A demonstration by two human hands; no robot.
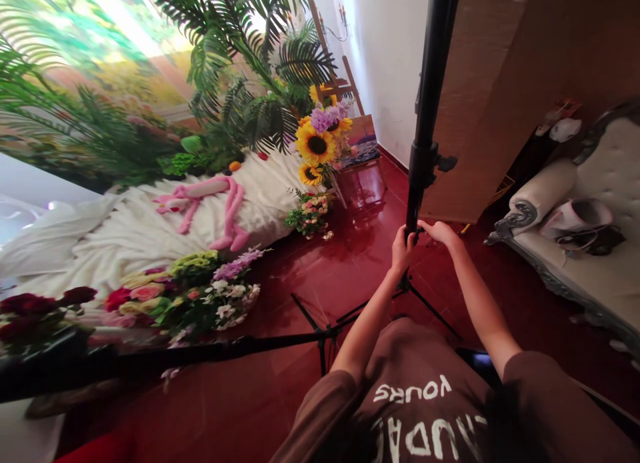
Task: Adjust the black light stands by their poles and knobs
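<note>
A black light stand (425, 110) rises in front of me, its tripod legs (433, 308) spread on the red floor. My left hand (402, 251) is wrapped round the lower part of its pole. On the right side of the same pole, the bent fingers of my right hand (440, 232) pinch a small dark knob, mostly hidden by the fingertips. Higher up, a black collar (423, 163) with a side knob (447, 163) sits on the pole, apart from both hands.
A second black stand (240, 348) crosses the lower left. White draped fabric (270, 183) carries a pink plush toy (230, 210), bordered by artificial flowers (200, 290) and sunflowers (316, 145). A tufted sofa (615, 163) stands right, beside a tall brown panel (475, 110).
</note>
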